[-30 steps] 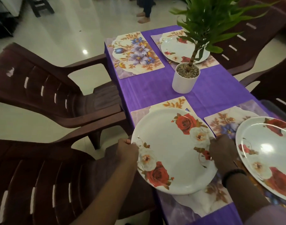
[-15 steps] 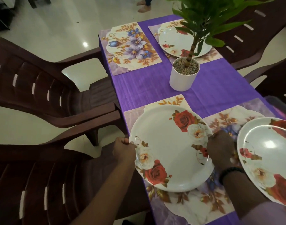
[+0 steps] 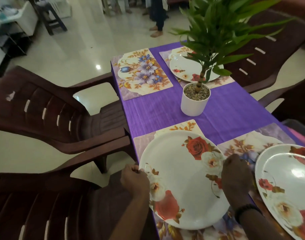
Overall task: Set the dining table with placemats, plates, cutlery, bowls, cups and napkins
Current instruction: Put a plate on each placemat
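Note:
A white plate with red and white roses [image 3: 179, 174] lies over the near left placemat [image 3: 144, 141]. My left hand [image 3: 133, 181] grips its left rim. My right hand [image 3: 236, 177] holds its right rim with curled fingers. A second rose plate [image 3: 285, 184] sits on the near right placemat [image 3: 243, 144]. A third plate [image 3: 184, 66] rests on the far right placemat [image 3: 165, 52], partly hidden by the plant. The far left placemat [image 3: 141, 73] with purple flowers carries nothing.
A white pot with a green plant [image 3: 195, 101] stands mid-table on the purple cloth [image 3: 157, 113]. Brown plastic chairs [image 3: 49, 111] flank the table on both sides. A person's legs [image 3: 157, 23] stand on the tiled floor beyond the far end.
Both hands have slid the plate a little farther up the near left placemat. The camera has lifted, showing more of the room.

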